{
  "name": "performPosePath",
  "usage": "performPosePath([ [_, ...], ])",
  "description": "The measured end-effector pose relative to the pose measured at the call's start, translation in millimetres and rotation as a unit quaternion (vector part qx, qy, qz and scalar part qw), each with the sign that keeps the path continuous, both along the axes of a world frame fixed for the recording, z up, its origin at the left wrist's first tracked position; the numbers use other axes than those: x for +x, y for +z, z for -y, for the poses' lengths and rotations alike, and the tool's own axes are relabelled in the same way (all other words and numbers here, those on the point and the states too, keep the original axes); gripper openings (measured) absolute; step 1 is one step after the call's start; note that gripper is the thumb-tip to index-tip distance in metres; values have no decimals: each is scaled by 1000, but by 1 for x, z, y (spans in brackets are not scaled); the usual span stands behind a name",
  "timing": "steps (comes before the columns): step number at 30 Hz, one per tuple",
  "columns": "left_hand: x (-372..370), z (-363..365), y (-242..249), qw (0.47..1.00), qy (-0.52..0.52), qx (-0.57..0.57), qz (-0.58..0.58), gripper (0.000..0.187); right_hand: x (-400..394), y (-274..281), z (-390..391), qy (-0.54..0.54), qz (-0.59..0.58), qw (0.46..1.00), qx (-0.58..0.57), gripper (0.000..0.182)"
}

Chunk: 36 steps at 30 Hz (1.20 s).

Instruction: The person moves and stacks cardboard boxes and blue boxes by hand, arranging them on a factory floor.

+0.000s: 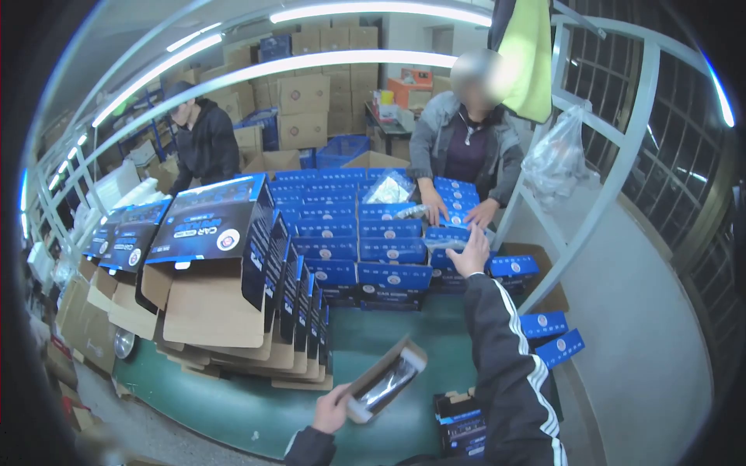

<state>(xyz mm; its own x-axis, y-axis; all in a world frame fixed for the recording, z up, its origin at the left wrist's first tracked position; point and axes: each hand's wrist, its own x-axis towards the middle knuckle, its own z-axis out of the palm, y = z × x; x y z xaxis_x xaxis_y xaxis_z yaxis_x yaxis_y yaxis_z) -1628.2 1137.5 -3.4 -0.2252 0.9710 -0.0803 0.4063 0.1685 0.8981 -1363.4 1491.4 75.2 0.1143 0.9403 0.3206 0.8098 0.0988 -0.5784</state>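
My left hand (pixel 332 409) is closed on the end of an open cardboard box (pixel 388 379) at the bottom centre, its opening facing up and something in clear shiny plastic inside. My right hand (pixel 471 252) reaches forward over the rows of blue boxes (pixel 392 275), fingers apart, beside a clear plastic packet (pixel 445 244) on a box. Whether the fingertips touch the packet I cannot tell. Across the table, a person's two hands rest on blue boxes (pixel 455 200).
Stacked open cartons (pixel 210 221) stand on the green table (pixel 373 326) at the left. Small blue boxes (pixel 462 423) lie near my right sleeve, others (pixel 559 348) at the right edge beside a metal frame (pixel 622 155). Another person (pixel 206 140) stands at the back left.
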Motion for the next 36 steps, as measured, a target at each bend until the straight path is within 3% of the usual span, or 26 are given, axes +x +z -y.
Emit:
performPosePath([
  [2, -17, 11, -1, 1000, -1, 0, -26, 26, 8, -34, -41, -24, 71, 997, 9, 33],
  [3, -19, 19, 4, 999, 2, 2, -36, 25, 6, -43, -45, -28, 86, 996, 13, 24],
  [4, -14, 24, 14, 988, 63, 101, -98, 25, -2, -42, -32, 6, 54, 992, 112, 18],
  [6, -5, 20, 39, 936, 153, 256, -188, 24, -19, -28, -10, 55, 4, 962, 267, 16],
  [11, 26, 7, 106, 909, 140, 329, -214, 82, -57, 30, 153, 358, -77, 839, 402, 19],
  [14, 28, -5, 111, 958, 38, 266, -96, 72, -78, 44, 237, 533, -169, 742, 371, 26],
  [15, 27, -6, 104, 969, -51, 241, -3, 13, -82, 45, 265, 612, -228, 706, 272, 23],
  [16, 35, -1, 100, 975, 0, 218, 35, 11, -74, 44, 270, 586, -242, 732, 251, 25],
  [17, 43, 3, 97, 974, 95, 176, 110, 14, -66, 43, 274, 526, -262, 781, 213, 40],
  [18, 50, 7, 91, 966, 148, 150, 147, 17, -62, 33, 281, 497, -272, 802, 188, 50],
  [19, 53, 11, 81, 950, 158, 137, 233, 23, -63, 15, 291, 472, -356, 800, 96, 57],
  [23, 78, 25, 41, 824, 194, 98, 524, 45, -61, -56, 333, 320, -579, 711, -237, 90],
  [24, 81, 26, 33, 852, 179, 104, 481, 47, -66, -62, 339, 236, -637, 678, -282, 65],
  [26, 78, 29, 23, 966, 108, 112, 206, 41, -67, -61, 333, 145, -587, 766, -216, 48],
  [27, 72, 29, 15, 980, 89, 115, 133, 41, -64, -54, 326, 125, -572, 786, -197, 44],
  [28, 63, 27, 2, 994, 42, 96, 35, 42, -57, -42, 316, 208, -498, 825, -168, 35],
  [30, 49, 27, -25, 991, -28, 65, -109, 45, -47, -24, 300, 327, -370, 861, -122, 25],
  [31, 46, 28, -39, 978, -54, 92, -180, 36, -51, -26, 291, 392, -256, 879, -91, 25],
  [33, 41, 31, -66, 931, -102, 144, -319, 22, -59, -30, 275, 500, -16, 866, -23, 39],
  [36, 38, 33, -96, 906, -139, 222, -332, 21, -107, -52, 271, 521, 177, 835, 15, 44],
])
